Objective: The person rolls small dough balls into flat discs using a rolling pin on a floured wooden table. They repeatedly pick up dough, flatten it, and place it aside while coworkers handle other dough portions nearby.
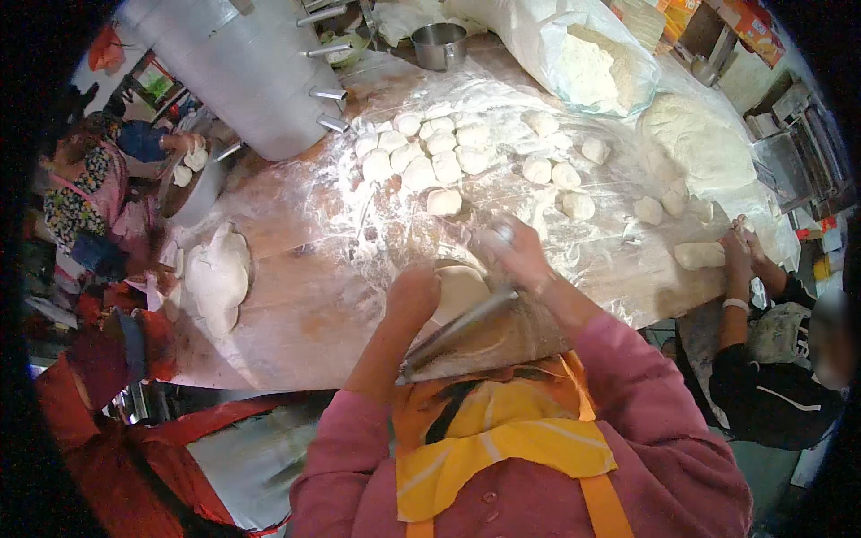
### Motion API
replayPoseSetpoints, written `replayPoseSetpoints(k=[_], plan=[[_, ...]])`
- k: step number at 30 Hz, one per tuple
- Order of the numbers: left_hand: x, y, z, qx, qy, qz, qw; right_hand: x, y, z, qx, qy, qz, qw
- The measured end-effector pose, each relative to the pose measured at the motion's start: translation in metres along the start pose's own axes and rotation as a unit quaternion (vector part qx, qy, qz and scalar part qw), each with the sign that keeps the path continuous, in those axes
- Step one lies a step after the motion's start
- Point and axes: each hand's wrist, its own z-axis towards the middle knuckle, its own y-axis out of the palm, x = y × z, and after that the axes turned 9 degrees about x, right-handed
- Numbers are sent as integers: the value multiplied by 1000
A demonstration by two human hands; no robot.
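A flattened round of dough [461, 290] lies on the floured worktop close in front of me. My left hand [414, 294], fingers curled, is at its left edge; whether it pinches the dough is hidden. Blurred by motion, my right hand [512, 250] is just beyond its upper right side, and what the fingers hold cannot be made out. A rolling pin [461, 327] lies diagonally on the near side of the round, between my forearms. Beyond my hands, a single dough ball [444, 202] sits below a cluster of several floured dough balls [418, 173].
Stacked metal steamers [249, 74] stand back left, a metal cup [439, 47] and an open flour sack [592, 70] at the back. Dough masses lie left [216, 279] and right [699, 144]. A co-worker's hands [740, 252] are by a dough roll [699, 256]; another person [101, 181] handles dough at left.
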Motion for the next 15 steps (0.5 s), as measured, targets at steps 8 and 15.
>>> replayPoseSetpoints(k=[8,15], plan=[[0,-20,-31,-171,-56,-158,971,20,-11,-21,2,65,53,996],[5,-11,5,-46,-31,-11,998,-7,72,70,-26,-100,-209,972]])
